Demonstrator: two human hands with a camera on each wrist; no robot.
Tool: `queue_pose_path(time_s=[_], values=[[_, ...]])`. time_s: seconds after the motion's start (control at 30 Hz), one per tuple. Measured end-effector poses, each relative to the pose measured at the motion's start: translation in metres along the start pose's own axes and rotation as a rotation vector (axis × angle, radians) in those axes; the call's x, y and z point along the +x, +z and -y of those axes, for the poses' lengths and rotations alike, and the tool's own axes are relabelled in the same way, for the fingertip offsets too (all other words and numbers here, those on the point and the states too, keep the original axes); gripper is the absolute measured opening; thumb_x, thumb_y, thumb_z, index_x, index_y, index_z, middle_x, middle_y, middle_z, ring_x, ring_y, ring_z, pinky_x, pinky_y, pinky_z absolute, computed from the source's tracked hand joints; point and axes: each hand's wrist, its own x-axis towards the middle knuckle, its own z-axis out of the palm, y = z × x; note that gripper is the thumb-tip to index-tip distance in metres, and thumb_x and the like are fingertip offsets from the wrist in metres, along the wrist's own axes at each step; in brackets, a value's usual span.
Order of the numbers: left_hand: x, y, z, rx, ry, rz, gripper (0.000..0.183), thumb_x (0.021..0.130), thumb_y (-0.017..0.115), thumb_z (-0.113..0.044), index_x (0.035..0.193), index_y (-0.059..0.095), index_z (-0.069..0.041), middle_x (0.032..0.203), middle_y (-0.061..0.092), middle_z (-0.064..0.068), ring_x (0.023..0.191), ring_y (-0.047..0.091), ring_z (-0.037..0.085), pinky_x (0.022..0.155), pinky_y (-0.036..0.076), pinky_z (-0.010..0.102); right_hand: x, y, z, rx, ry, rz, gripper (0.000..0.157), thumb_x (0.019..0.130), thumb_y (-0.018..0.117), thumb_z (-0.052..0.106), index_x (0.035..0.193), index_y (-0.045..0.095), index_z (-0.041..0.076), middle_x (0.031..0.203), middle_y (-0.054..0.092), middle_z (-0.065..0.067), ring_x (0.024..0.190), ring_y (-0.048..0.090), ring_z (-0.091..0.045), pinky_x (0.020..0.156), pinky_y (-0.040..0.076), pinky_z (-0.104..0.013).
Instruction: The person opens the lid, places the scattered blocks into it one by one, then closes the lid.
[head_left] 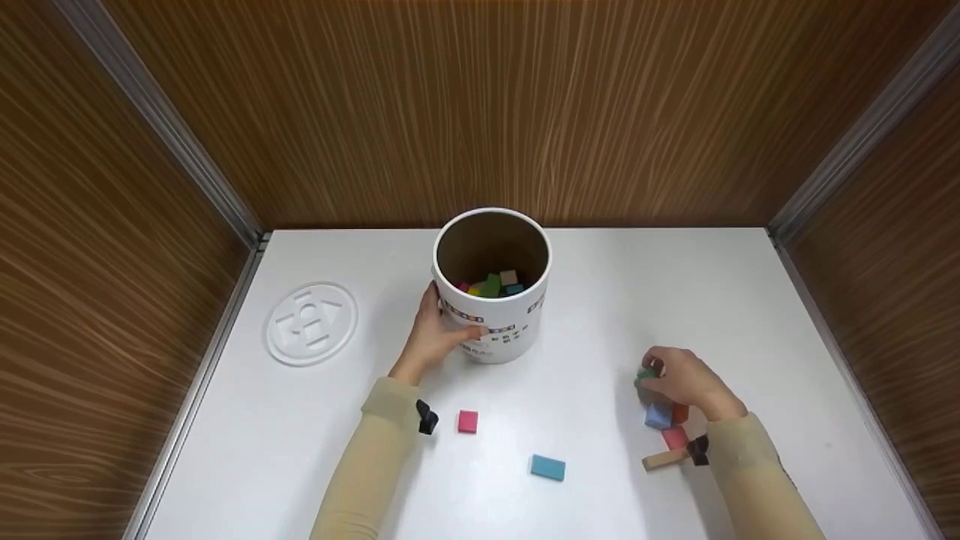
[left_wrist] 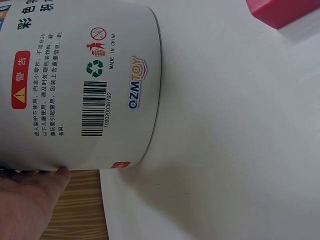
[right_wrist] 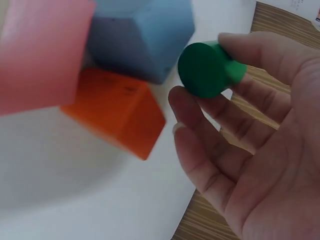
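Note:
My left hand [head_left: 435, 337] grips the near left side of a tall white bucket [head_left: 510, 337], thumb across its printed front. Several coloured blocks [head_left: 491, 285] lie inside the bucket. In the right wrist view, my right hand [right_wrist: 270, 120] pinches a green cylinder block [right_wrist: 200, 70] between thumb and fingers. Close to that hand sit a blue block [head_left: 658, 415], an orange block [right_wrist: 117, 110] and a red-pink block [head_left: 674, 437]. A natural wood strip [head_left: 664, 460] lies nearest to the right wrist, partly covered by it.
A round white plate with moulded shapes [head_left: 311, 324] lies at the left of the white table [head_left: 585, 375]. A pink square block [head_left: 467, 421] and a teal rectangular block [head_left: 548, 467] lie in front of the bucket. Wood-grain panels [head_left: 495, 112] enclose the back and sides.

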Motion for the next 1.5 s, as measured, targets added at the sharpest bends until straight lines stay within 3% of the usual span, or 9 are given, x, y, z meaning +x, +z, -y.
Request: queue_pose_path(time_s=[0.33, 0.73, 1.17, 1.5], values=[[-0.001, 0.003, -0.002, -0.007, 0.044, -0.002, 0.132, 0.063, 0.092, -0.047, 0.158, 0.003, -0.023, 0.161, 0.017, 0.003, 0.146, 0.020, 0.020, 0.119, 0.018, 0.043, 0.006, -0.019, 0.031, 0.020, -0.171, -0.131, 0.041, 0.089, 0.069, 0.008, 0.123, 0.056, -0.012, 0.108, 0.062, -0.020, 0.095, 0.063, -0.034, 0.080, 0.056, -0.046], [-0.003, 0.006, -0.005, -0.054, 0.062, -0.035, 0.135, 0.059, 0.092, -0.051, 0.158, 0.002, -0.025, 0.160, 0.018, 0.000, 0.145, 0.019, 0.018, 0.119, 0.017, 0.042, 0.019, -0.046, 0.089, 0.035, -0.287, -0.255, 0.033, 0.087, 0.071, 0.006, 0.116, 0.061, -0.006, 0.106, 0.063, -0.015, 0.096, 0.064, -0.031, 0.079, 0.058, -0.045], [-0.010, 0.011, -0.009, -0.003, 0.050, -0.080, 0.135, 0.061, 0.091, -0.051, 0.158, 0.002, -0.019, 0.160, 0.015, 0.005, 0.146, 0.017, 0.023, 0.119, 0.019, 0.044, 0.029, -0.070, 0.150, 0.044, -0.416, -0.364, 0.030, 0.085, 0.074, 0.006, 0.112, 0.063, -0.002, 0.102, 0.063, -0.010, 0.093, 0.065, -0.026, 0.077, 0.059, -0.041], [-0.013, 0.013, -0.010, 0.008, 0.098, -0.127, 0.134, 0.061, 0.092, -0.049, 0.157, 0.005, -0.015, 0.157, 0.019, 0.010, 0.145, 0.020, 0.025, 0.119, 0.018, 0.042, 0.038, -0.077, 0.199, 0.050, -0.530, -0.381, 0.030, 0.085, 0.074, 0.006, 0.112, 0.062, -0.001, 0.105, 0.062, -0.010, 0.098, 0.063, -0.025, 0.081, 0.058, -0.040]])
